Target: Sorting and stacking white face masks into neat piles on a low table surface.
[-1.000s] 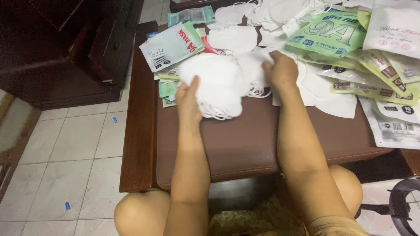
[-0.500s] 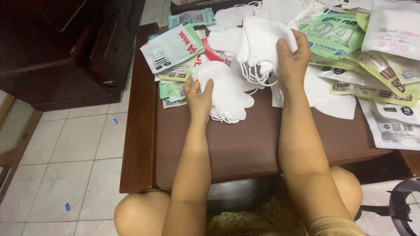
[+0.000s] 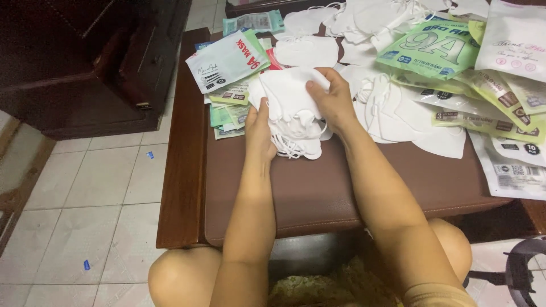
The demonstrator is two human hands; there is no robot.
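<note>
**Both hands on one stack of masks, mid-table**

Biggest thing first: a dark brown wooden table with a brown leather-look pad [image 3: 341,193], seen from above. Its far right side is buried under a spread of green and white plastic mask packets [image 3: 455,57] and loose white face masks [image 3: 398,113].

The stack of white fabric face masks [image 3: 290,108] sits near the middle of the far edge, long axis running roughly toward and away from the person, ear loops dangling at the near end.

Left hand [image 3: 260,132] clamps the stack's left side, fingers closed around it. Right hand [image 3: 333,102] comes from the right, thumb on top, fingers pinched shut on the upper edge. Both forearms stretch straight out, about equally close.
</note>
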